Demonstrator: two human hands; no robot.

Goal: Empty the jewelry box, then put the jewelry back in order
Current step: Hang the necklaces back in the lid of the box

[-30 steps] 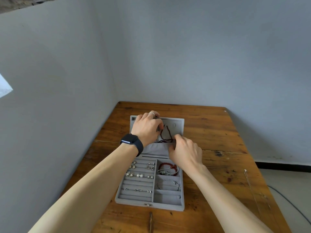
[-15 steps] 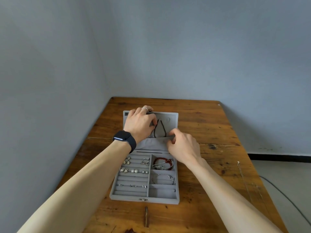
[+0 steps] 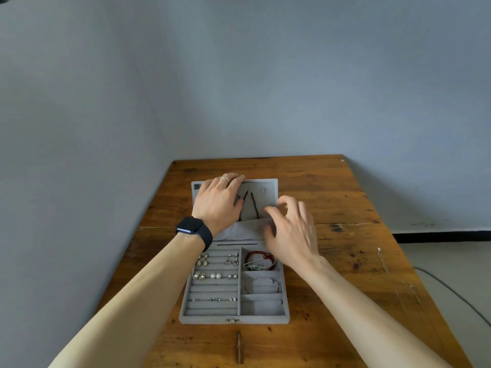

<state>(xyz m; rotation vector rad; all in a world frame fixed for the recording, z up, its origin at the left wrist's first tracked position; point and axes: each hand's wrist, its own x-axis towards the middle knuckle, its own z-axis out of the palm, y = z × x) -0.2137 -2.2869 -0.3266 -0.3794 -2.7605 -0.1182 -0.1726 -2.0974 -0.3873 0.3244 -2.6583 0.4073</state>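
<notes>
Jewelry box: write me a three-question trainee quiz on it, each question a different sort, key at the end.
1. True or false: the red bracelet lies in the box's right column, in the compartment farthest from the person.
2. Which wrist bears the watch? A left, B right, C neither.
3. Fill in: the dark necklace lies against the inside of the open ___.

Key: 1 true; 2 A; 3 lid.

The jewelry box [image 3: 233, 318] sits on the table [image 3: 345, 197]. Earrings [image 3: 215, 276] fill its left rows and bracelets [image 3: 259, 260] its right compartments. The necklace [image 3: 251, 203] lies in the far lid [image 3: 271, 185], between my left hand [image 3: 218, 200] and right hand [image 3: 292, 229].
</notes>
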